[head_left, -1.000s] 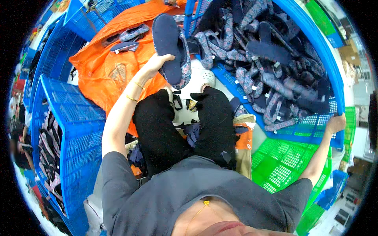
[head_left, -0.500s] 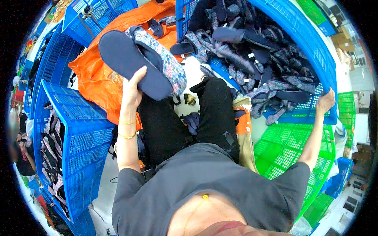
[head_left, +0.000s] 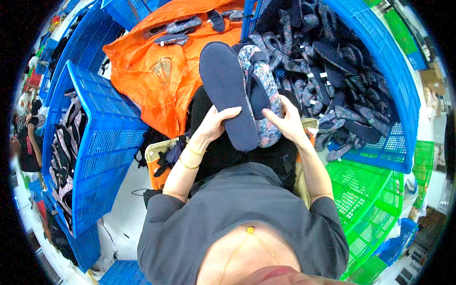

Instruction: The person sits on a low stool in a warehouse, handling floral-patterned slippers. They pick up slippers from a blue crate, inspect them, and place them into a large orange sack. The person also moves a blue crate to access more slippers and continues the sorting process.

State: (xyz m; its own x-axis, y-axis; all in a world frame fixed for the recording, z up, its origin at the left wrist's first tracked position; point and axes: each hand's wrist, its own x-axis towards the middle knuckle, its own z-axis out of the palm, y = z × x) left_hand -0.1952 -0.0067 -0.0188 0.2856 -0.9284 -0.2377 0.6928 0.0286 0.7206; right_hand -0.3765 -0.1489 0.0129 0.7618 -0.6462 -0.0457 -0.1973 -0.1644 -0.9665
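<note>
A pair of dark navy slippers with multicoloured woven trim is held together over my lap. The left slipper (head_left: 227, 90) turns its plain dark sole up, while the right slipper (head_left: 273, 111) lies against it with its opening and patterned upper showing. My left hand (head_left: 213, 124) is closed on the near left edge of the sole, thumb on top. Gripping the patterned side of the other slipper is my right hand (head_left: 289, 121), its thumb at the slipper's opening. The fingers beneath are hidden.
A large blue crate (head_left: 396, 90) full of similar slippers (head_left: 332, 95) stands at the far right. An orange sheet (head_left: 137, 71) with several slippers lies ahead. Blue crates (head_left: 102, 175) line the left, one holding slipper parts; a green crate (head_left: 354, 183) sits near right.
My right hand has left the blue crate's rim and taken hold of the slippers. My left hand has brought them rightward and nearer, over my lap. The view has shifted left.
</note>
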